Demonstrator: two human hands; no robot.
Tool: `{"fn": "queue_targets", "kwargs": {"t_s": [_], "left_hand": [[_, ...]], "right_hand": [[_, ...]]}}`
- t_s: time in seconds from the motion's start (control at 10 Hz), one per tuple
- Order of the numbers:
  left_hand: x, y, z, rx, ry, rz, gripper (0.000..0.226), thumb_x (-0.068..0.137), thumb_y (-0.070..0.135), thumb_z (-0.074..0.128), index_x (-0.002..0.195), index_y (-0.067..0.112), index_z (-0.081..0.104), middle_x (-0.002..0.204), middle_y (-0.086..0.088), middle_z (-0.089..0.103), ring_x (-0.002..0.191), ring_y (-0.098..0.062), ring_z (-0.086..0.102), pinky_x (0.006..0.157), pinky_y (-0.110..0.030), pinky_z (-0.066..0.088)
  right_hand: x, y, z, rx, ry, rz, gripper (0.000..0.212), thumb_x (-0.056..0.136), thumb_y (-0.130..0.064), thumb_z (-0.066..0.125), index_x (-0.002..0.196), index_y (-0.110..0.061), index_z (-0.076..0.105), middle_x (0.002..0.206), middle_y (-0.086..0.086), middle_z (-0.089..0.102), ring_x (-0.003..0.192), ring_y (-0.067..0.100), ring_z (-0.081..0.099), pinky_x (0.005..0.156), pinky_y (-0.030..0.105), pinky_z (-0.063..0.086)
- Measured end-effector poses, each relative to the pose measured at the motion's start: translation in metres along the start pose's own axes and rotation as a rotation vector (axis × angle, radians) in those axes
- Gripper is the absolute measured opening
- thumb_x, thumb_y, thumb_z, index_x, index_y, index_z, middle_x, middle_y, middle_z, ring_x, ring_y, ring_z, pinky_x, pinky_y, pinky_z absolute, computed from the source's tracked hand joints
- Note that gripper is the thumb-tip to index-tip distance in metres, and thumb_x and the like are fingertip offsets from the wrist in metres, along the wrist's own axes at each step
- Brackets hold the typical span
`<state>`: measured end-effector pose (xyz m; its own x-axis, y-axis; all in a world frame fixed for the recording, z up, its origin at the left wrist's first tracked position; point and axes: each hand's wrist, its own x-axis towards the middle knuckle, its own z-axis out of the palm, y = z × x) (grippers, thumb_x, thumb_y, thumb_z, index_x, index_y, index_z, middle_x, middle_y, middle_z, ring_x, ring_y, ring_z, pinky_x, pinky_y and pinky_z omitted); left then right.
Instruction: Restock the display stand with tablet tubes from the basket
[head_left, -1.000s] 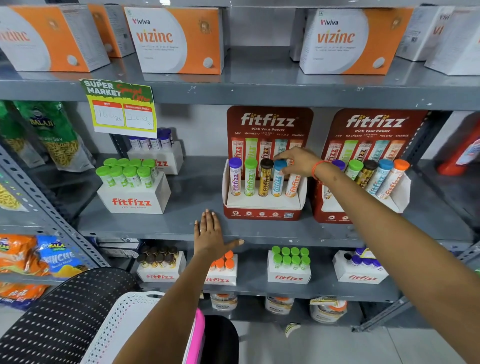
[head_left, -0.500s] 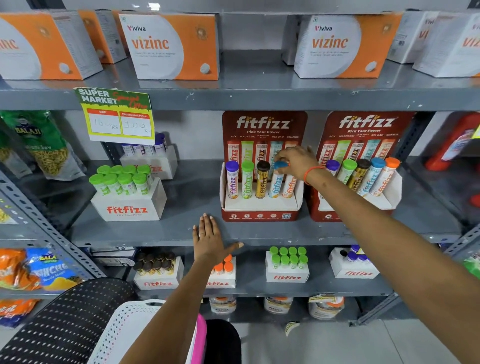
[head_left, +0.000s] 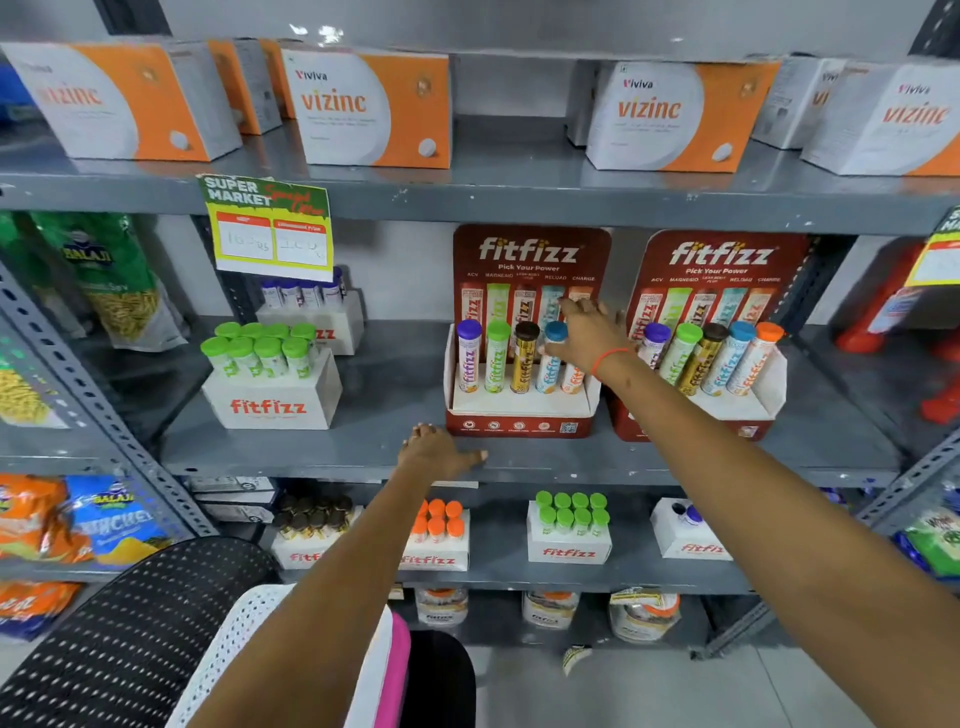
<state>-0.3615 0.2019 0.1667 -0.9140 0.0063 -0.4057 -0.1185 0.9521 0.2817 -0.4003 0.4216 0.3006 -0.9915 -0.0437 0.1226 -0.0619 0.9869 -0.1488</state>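
Reaching w/ right hand (head_left: 587, 332) to the red fitfizz display stand (head_left: 519, 410) on the middle shelf (head_left: 363, 447); fingers spread loose, gripping nothing, hovering over the rightmost tube (head_left: 573, 376), cap hidden behind the hand. Sitting upright in the stand l-to-r: purple-cap tube (head_left: 468, 358), green-cap tube (head_left: 497, 358), brown-cap tube (head_left: 524, 361), blue-cap tube (head_left: 551, 358). Resting left hand (head_left: 436, 452) flat, fingers open, on the shelf edge just left of the stand's front corner. Standing just beside on the right, a 2nd stand (head_left: 727, 405) w/ five tubes. Showing at bottom, white perforated basket (head_left: 249, 634) w/ pink rim, contents not visible. Sitting further left, white fitfizz box (head_left: 275, 400) w/ green-cap tubes.
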Motion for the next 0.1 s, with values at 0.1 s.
{"fn": "queue_targets", "kwargs": {"t_s": [0.1], "left_hand": [[-0.0047,0.0309,-0.0387,0.0,-0.031,0.103,0.08,0.068,0.069,0.045,0.131,0.019,0.048,0.132,-0.006,0.056,0.116,-0.029,0.055,0.1,-0.046,0.045]], "right_hand": [[-0.018,-0.0047,0.0039,-0.075,0.04,-0.001,0.065,0.084,-0.04,0.061,0.135,-0.006,0.039,0.138,0.024,0.044,0.128,0.04,0.039,0.108,0.053,0.034]]}}
